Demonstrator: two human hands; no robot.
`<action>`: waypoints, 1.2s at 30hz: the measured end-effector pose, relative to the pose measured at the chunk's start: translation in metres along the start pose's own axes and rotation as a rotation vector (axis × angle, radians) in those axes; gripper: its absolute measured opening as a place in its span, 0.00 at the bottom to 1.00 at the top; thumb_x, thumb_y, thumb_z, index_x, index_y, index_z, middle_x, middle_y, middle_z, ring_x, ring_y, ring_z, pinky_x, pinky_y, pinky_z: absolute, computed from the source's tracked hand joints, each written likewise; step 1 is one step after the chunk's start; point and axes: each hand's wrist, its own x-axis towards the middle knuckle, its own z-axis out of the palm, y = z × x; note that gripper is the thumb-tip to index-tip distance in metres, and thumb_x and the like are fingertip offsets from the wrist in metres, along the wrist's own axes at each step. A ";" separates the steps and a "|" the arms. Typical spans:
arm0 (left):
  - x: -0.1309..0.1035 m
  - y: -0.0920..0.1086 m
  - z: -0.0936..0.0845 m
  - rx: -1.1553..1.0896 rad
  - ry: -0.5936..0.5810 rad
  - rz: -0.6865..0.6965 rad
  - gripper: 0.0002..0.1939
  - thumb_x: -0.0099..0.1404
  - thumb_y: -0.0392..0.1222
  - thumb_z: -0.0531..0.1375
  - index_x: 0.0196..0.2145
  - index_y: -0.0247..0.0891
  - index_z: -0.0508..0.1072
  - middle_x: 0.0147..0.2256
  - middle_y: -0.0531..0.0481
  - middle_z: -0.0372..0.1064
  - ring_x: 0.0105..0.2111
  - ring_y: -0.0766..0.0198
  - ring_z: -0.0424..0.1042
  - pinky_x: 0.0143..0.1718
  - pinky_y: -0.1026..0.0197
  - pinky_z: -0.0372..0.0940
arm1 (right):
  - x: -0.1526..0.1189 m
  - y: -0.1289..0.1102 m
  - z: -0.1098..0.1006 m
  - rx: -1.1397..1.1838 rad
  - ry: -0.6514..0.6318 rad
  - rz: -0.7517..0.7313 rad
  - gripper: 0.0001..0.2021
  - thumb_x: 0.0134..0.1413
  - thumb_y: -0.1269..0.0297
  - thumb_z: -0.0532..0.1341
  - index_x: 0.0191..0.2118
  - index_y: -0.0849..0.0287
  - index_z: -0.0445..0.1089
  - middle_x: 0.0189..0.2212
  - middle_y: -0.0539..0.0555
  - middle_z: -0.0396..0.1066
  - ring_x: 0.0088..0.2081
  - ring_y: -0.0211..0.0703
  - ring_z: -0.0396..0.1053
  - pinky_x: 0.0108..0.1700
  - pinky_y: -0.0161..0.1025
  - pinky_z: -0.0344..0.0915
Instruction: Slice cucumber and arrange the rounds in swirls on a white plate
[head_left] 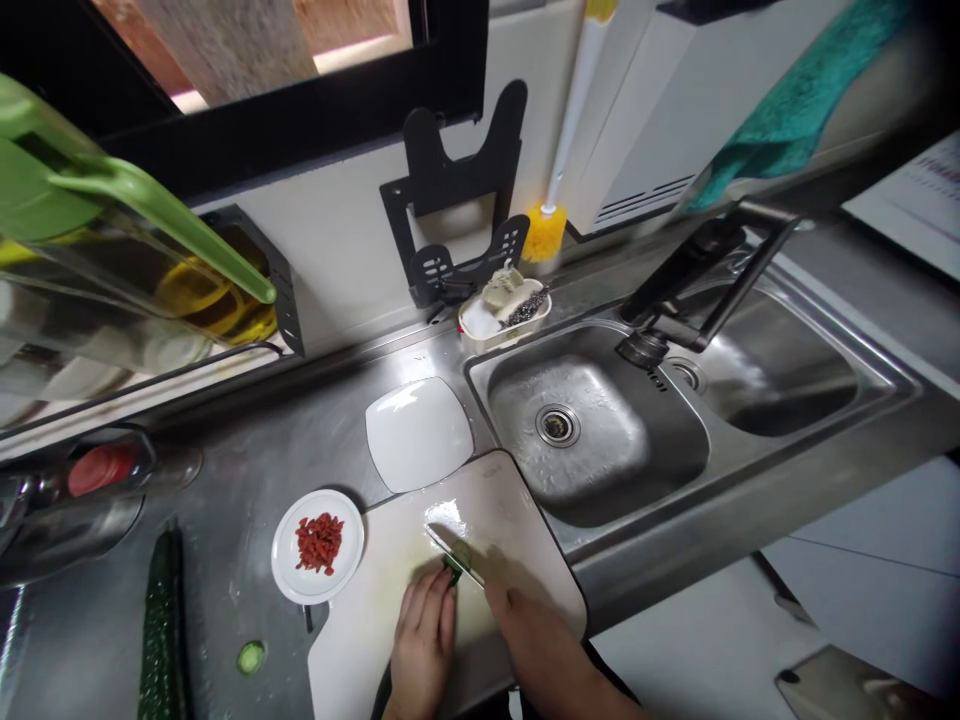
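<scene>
On the pale cutting board (390, 540), my left hand (425, 628) has its fingers curled over a piece of cucumber (452, 568), of which only a dark green end shows. My right hand (517, 620) grips a knife (450, 548), its handle hidden in the fist. The blade lies across the cucumber's end, close to my left fingertips. A thin slice (463, 551) seems to be at the blade's far side. Left of the board, a whole cucumber (161, 620) and a small cut end (250, 657) lie on the steel counter.
A white plate of red berries (319, 545) overlaps the board's left edge. Behind the board lies a square white plate (418, 435). The double sink (600, 420) with a dark faucet (675, 290) is at the right. A green-lidded oil jug (150, 240) stands upper left.
</scene>
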 end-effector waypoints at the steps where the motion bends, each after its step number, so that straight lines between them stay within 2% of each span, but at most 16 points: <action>1: -0.001 0.000 0.000 -0.002 -0.004 0.000 0.15 0.67 0.37 0.50 0.50 0.37 0.67 0.45 0.45 0.73 0.47 0.60 0.71 0.53 0.51 0.65 | -0.004 -0.001 -0.005 -0.066 -0.037 0.025 0.24 0.51 0.81 0.46 0.51 0.57 0.64 0.34 0.56 0.74 0.33 0.43 0.73 0.32 0.35 0.65; 5: -0.004 -0.002 0.002 0.006 -0.008 -0.003 0.14 0.67 0.36 0.51 0.49 0.37 0.68 0.45 0.45 0.73 0.48 0.59 0.70 0.53 0.51 0.65 | -0.022 -0.003 -0.017 -0.112 -0.041 0.024 0.22 0.51 0.82 0.46 0.47 0.57 0.65 0.33 0.57 0.74 0.30 0.46 0.73 0.28 0.35 0.64; 10: -0.007 -0.005 0.007 0.022 0.027 -0.005 0.13 0.67 0.37 0.51 0.47 0.36 0.68 0.45 0.44 0.72 0.49 0.58 0.70 0.51 0.51 0.66 | -0.033 0.002 -0.009 -0.140 0.012 -0.031 0.20 0.49 0.83 0.48 0.45 0.57 0.64 0.28 0.54 0.73 0.27 0.45 0.73 0.25 0.33 0.60; 13: -0.008 -0.005 0.008 0.016 0.032 0.002 0.13 0.67 0.37 0.51 0.48 0.36 0.68 0.46 0.44 0.72 0.48 0.58 0.70 0.51 0.51 0.67 | -0.036 0.004 -0.004 -0.161 0.040 -0.040 0.21 0.47 0.84 0.50 0.45 0.57 0.63 0.28 0.53 0.72 0.27 0.44 0.73 0.25 0.32 0.60; 16: -0.006 -0.004 0.007 0.013 0.028 -0.005 0.13 0.67 0.37 0.51 0.47 0.36 0.69 0.46 0.44 0.72 0.49 0.58 0.70 0.51 0.51 0.66 | -0.037 0.005 -0.003 -0.164 0.012 -0.033 0.22 0.45 0.84 0.51 0.46 0.57 0.62 0.28 0.52 0.72 0.27 0.44 0.73 0.25 0.32 0.59; 23: -0.008 -0.005 -0.003 0.004 -0.011 -0.021 0.13 0.67 0.37 0.51 0.47 0.37 0.69 0.46 0.45 0.72 0.48 0.59 0.70 0.51 0.52 0.66 | -0.038 0.006 0.001 -0.144 0.047 -0.064 0.22 0.46 0.83 0.51 0.46 0.56 0.62 0.28 0.53 0.72 0.27 0.44 0.72 0.25 0.31 0.59; 29: -0.016 -0.008 -0.006 0.036 0.040 -0.038 0.14 0.67 0.38 0.50 0.46 0.37 0.70 0.44 0.45 0.73 0.46 0.59 0.71 0.50 0.52 0.67 | -0.037 -0.001 0.005 -0.187 -0.019 -0.076 0.23 0.45 0.82 0.51 0.47 0.57 0.62 0.28 0.54 0.72 0.26 0.45 0.73 0.24 0.32 0.58; 36: -0.016 -0.008 -0.004 0.043 0.058 -0.015 0.13 0.67 0.38 0.50 0.46 0.37 0.70 0.43 0.44 0.74 0.45 0.59 0.72 0.49 0.53 0.67 | -0.040 0.001 0.012 -0.177 0.027 -0.098 0.21 0.45 0.82 0.50 0.46 0.57 0.62 0.28 0.54 0.72 0.26 0.46 0.72 0.24 0.33 0.58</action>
